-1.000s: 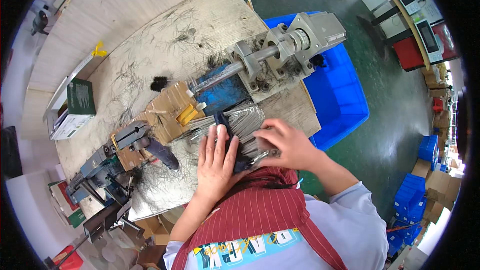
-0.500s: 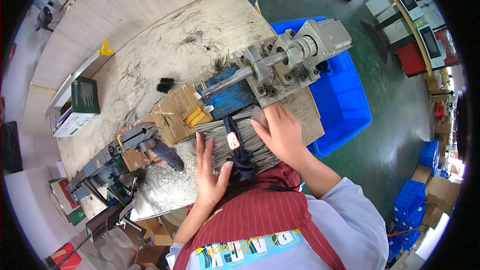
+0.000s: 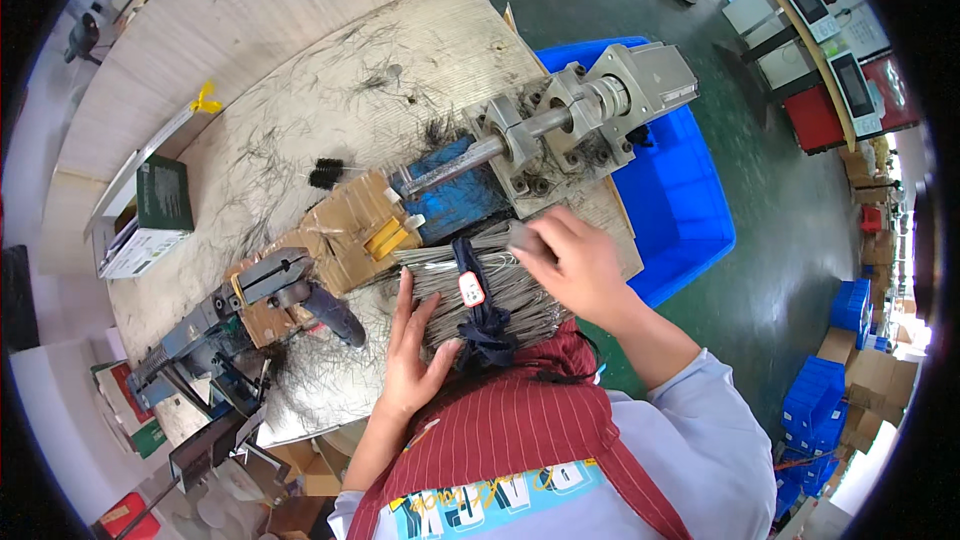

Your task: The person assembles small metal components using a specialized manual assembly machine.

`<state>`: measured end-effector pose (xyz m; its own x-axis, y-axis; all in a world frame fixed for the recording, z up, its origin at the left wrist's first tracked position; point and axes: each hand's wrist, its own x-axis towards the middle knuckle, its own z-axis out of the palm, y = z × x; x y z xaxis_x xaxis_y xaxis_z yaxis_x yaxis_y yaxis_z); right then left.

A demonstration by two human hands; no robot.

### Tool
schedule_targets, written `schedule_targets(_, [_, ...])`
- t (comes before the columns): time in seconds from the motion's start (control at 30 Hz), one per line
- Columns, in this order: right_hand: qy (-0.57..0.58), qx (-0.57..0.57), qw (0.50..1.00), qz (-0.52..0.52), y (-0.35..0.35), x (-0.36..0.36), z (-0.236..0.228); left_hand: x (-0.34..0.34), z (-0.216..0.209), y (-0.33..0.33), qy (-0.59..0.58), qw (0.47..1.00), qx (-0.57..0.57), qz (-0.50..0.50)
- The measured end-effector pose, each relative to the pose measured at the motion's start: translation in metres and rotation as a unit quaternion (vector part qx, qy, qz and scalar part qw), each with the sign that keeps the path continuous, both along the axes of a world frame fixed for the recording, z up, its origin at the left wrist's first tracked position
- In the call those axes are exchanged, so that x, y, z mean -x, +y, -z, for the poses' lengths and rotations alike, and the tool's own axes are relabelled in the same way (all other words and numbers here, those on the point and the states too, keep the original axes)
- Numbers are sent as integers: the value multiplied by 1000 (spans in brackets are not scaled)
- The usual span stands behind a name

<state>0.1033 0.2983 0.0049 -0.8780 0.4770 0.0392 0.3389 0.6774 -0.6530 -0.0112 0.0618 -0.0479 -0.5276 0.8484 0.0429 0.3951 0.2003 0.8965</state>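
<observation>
Fingers (image 3: 402,312) of the left hand (image 3: 412,370) are spread, thumb well apart from the rest, along the left end of a bundle of thin grey wires (image 3: 525,308). The right hand (image 3: 588,268) is curled above the bundle's upper right part, a blurred grey bit at its fingertips; whether those fingers are clamped on it I cannot tell. A dark cloth band (image 3: 467,256) crosses the middle of the bundle, carrying a white tag (image 3: 471,289) with a red rim. The bundle lies at the near edge of the surface (image 3: 290,130), close against a red striped apron (image 3: 510,400). Just beyond are a taped cardboard block (image 3: 340,225) with a yellow piece (image 3: 388,238) on it and a blue block (image 3: 460,202) under a metal shaft (image 3: 450,168). Farther out, a black brush (image 3: 325,173) lies among scattered dark bristles, and a blue bin (image 3: 690,210) stands to the right.
</observation>
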Motion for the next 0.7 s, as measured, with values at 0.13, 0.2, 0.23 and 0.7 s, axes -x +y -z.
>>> schedule_targets(0.13, [9,-70,996,-62,-5,9,18,2,-4,0,3,1000,3,4])
schedule_targets(0.2, [-9,-41,997,-71,-2,1,10,2,-5,-2,-6,1000,7,3])
schedule_targets(0.23, [-28,-12,996,-79,0,-4,6,2,-5,-3,0,1000,12,6])
schedule_targets(0.7, [-25,-108,991,-72,44,-34,-75,19,-75,-5,222,974,-32,-43])
